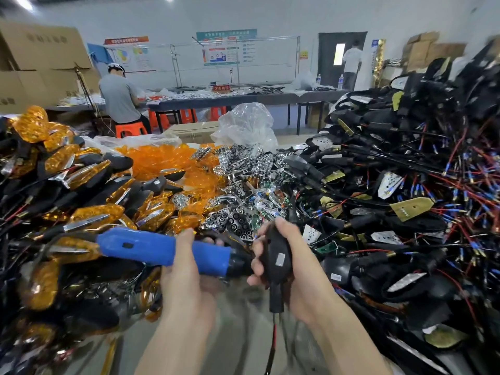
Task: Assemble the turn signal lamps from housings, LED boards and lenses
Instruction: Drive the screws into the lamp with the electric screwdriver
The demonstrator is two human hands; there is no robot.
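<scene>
My left hand grips a blue electric screwdriver that lies level, its black nose pointing right. My right hand holds a black lamp housing upright by its body, its stem and red and black wires hanging down below my palm. The screwdriver's tip meets the housing's left side; the exact contact point is hidden by my fingers. Loose orange lenses lie heaped at the back centre. Chrome reflector pieces and LED boards are piled just beyond my hands.
Finished orange-lensed lamps are stacked on the left. A tall pile of black housings with wires fills the right. A clear plastic bag stands behind. A seated person works at a far table; another person stands at a door.
</scene>
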